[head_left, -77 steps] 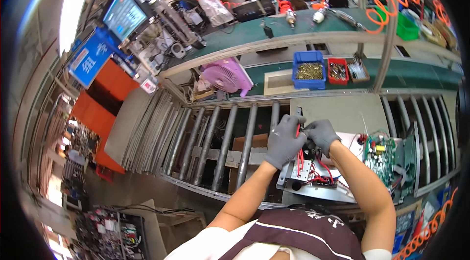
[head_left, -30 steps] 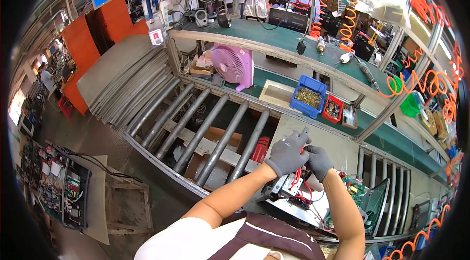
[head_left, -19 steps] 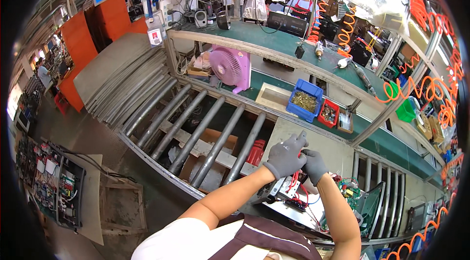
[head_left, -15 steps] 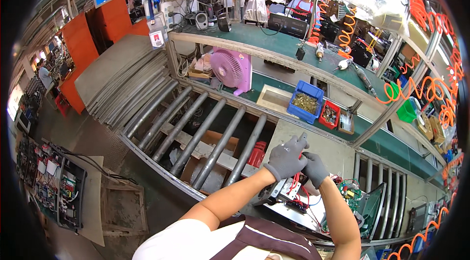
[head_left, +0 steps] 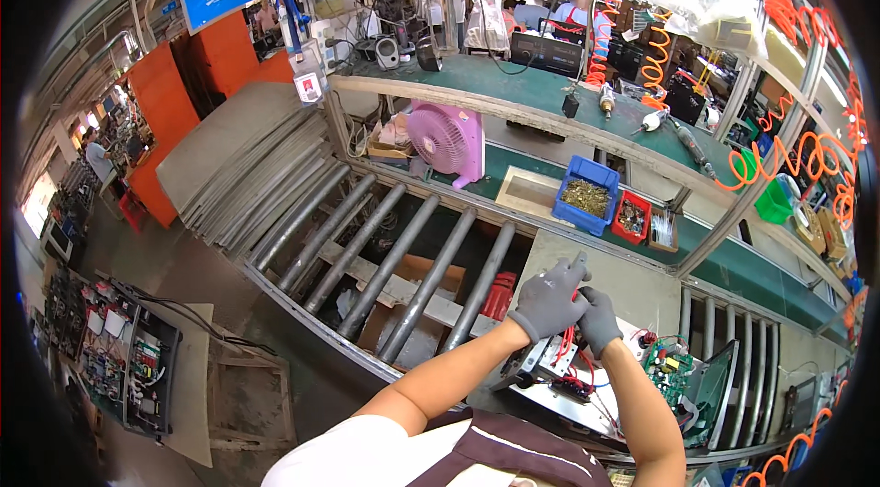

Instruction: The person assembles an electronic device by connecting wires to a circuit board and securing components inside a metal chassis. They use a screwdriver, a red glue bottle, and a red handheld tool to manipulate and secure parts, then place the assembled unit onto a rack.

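Note:
My left hand (head_left: 547,302), in a grey glove, is closed around red wires (head_left: 566,340) rising from an electronics chassis. My right hand (head_left: 599,322), gloved alike, presses against it with curled fingers; what they pinch is mostly hidden, with only a bit of red showing between the hands. Below them lies the open chassis (head_left: 600,411), with a pale base plate. A silver metal block (head_left: 553,360) with wires sits at its left end. Toward its right end stands a green circuit board (head_left: 672,375) full of components.
Bare rollers (head_left: 440,285) lie to the left of a flat board (head_left: 632,281). Beyond are a blue bin (head_left: 587,194) of brass-coloured small parts, a red bin (head_left: 632,215) and a pink fan (head_left: 446,140). An open unit (head_left: 128,363) stands lower left. Screwdrivers (head_left: 692,146) rest on the shelf.
The whole view has shifted, so the scene sits slightly lower and farther right. Both hands stay together above the chassis, with the fingers turned only slightly.

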`<state>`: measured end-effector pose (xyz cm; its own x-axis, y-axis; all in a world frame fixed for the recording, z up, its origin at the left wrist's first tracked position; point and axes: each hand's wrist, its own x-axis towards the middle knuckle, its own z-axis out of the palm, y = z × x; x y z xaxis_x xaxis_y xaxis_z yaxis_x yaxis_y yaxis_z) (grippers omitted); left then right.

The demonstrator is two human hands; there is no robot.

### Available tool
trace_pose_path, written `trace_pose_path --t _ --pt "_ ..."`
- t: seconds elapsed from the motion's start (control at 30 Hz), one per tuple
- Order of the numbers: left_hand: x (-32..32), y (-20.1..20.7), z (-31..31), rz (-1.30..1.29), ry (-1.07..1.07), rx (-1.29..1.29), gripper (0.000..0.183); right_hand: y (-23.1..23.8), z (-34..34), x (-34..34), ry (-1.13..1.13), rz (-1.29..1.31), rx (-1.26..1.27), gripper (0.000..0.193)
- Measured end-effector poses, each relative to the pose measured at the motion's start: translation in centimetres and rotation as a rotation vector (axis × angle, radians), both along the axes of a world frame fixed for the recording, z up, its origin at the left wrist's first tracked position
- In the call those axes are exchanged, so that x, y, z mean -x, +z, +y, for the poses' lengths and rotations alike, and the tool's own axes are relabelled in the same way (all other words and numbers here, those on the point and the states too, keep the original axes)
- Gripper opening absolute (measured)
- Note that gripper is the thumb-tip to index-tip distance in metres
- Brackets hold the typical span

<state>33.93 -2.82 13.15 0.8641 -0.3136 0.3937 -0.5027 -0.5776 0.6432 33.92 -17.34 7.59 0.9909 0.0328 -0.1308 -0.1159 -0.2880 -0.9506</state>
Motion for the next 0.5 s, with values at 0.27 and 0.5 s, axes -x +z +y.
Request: trace_pose_path --t 0.27,0.5 --pt "-1.1 -1.7 -0.3 -0.16 -0.005 -0.051 0.039 2.0 0.2 0.2 -0.132 -0.138 0.193 0.035" --pt "-0.8 0.4 -0.7 -0.067 -0.086 -0.016 0.028 0.1 -3.1 -2.6 -0.442 0.176 -0.477 0.035"
